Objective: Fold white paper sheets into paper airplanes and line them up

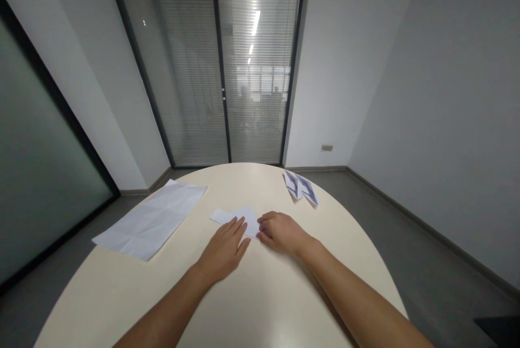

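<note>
A folded piece of white paper lies on the table between my hands, its near part covered by my fingers. My left hand rests flat on its left side, fingers stretched out and thumb apart. At the paper's right edge, my right hand has its fingers curled together, with the thumb close under them, pinching that edge. How much of the paper sits between those fingertips is partly hidden.
A large creased sheet of white paper lies at the table's left edge. Folded white paper pieces stand near the far right rim. The round cream table faces a glass door with blinds.
</note>
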Demonstrator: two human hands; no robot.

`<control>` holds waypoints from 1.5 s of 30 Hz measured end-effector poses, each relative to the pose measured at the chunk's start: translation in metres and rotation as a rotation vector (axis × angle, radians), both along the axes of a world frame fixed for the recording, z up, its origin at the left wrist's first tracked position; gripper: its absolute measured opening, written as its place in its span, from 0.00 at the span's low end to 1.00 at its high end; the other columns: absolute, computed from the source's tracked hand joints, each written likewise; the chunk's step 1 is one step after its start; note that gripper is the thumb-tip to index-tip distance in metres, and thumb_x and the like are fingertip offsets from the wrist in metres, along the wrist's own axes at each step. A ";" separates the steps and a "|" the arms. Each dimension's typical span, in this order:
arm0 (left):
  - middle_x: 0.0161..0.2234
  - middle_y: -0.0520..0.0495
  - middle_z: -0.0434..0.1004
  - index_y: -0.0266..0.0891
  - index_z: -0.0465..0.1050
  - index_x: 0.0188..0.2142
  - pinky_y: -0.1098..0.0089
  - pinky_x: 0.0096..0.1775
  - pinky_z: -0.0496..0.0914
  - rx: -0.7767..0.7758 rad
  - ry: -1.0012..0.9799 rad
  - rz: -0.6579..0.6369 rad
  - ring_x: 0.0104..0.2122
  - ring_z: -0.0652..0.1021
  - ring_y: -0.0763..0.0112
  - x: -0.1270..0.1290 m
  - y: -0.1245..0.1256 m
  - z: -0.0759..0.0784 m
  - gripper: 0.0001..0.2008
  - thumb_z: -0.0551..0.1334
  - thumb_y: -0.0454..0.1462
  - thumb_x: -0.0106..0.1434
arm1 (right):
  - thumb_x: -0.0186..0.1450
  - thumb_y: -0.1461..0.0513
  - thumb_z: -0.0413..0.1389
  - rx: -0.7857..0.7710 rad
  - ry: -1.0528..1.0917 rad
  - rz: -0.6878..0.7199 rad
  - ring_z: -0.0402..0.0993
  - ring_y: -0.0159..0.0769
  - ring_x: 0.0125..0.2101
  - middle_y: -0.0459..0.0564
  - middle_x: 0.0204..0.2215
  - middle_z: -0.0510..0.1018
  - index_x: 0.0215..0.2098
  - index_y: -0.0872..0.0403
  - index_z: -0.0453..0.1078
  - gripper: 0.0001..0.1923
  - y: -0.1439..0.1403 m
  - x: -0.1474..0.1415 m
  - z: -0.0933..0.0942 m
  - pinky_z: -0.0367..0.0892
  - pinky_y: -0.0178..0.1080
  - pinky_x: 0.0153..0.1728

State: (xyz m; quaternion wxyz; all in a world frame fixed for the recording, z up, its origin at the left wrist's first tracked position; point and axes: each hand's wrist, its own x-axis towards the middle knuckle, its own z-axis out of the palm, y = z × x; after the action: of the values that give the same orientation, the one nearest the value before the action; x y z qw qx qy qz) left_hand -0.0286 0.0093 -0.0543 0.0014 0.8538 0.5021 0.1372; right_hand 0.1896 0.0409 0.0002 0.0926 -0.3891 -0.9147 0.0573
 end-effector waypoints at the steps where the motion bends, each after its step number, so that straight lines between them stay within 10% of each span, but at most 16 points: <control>1: 0.67 0.40 0.60 0.34 0.62 0.64 0.55 0.65 0.58 -0.017 0.001 -0.008 0.66 0.61 0.58 0.000 0.001 0.000 0.27 0.44 0.46 0.75 | 0.68 0.59 0.54 0.000 0.008 0.006 0.74 0.42 0.49 0.56 0.45 0.80 0.36 0.55 0.77 0.11 0.001 0.001 -0.001 0.65 0.39 0.52; 14: 0.66 0.27 0.58 0.25 0.62 0.63 0.47 0.64 0.55 -0.012 0.108 0.345 0.66 0.61 0.48 -0.008 0.010 0.001 0.28 0.45 0.44 0.74 | 0.69 0.56 0.55 -0.086 0.174 0.099 0.64 0.46 0.61 0.57 0.62 0.69 0.55 0.50 0.75 0.18 0.012 0.012 -0.021 0.60 0.47 0.61; 24: 0.66 0.28 0.58 0.25 0.62 0.63 0.54 0.63 0.59 -0.014 0.017 0.102 0.66 0.60 0.52 0.015 -0.007 -0.003 0.29 0.46 0.45 0.73 | 0.67 0.51 0.56 -0.079 0.154 0.115 0.53 0.51 0.67 0.61 0.66 0.62 0.65 0.55 0.64 0.31 0.018 0.014 -0.025 0.49 0.53 0.66; 33: 0.67 0.30 0.57 0.26 0.61 0.64 0.48 0.64 0.56 -0.036 0.065 0.344 0.67 0.60 0.48 -0.002 0.007 0.004 0.30 0.49 0.45 0.71 | 0.62 0.41 0.58 -0.134 0.137 0.116 0.46 0.56 0.69 0.61 0.68 0.57 0.65 0.53 0.64 0.40 0.013 0.009 -0.030 0.46 0.56 0.66; 39: 0.67 0.31 0.57 0.28 0.61 0.64 0.47 0.64 0.54 -0.051 0.016 0.277 0.67 0.58 0.46 0.008 -0.005 0.001 0.34 0.53 0.51 0.68 | 0.62 0.42 0.58 -0.161 0.157 0.149 0.49 0.54 0.68 0.57 0.67 0.60 0.64 0.50 0.65 0.37 0.013 0.008 -0.028 0.47 0.56 0.66; 45: 0.68 0.35 0.55 0.32 0.60 0.65 0.49 0.65 0.53 -0.074 -0.028 0.143 0.68 0.57 0.49 0.013 -0.013 0.003 0.33 0.55 0.48 0.66 | 0.54 0.34 0.59 -0.232 0.095 0.024 0.35 0.57 0.70 0.60 0.71 0.46 0.71 0.52 0.51 0.55 0.017 0.011 -0.031 0.37 0.60 0.67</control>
State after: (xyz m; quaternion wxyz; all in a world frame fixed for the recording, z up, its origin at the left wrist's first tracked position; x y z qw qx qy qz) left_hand -0.0155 -0.0034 -0.0515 0.0302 0.8132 0.5665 0.1300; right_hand 0.2001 0.0581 -0.0306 0.0895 -0.3831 -0.9011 0.1825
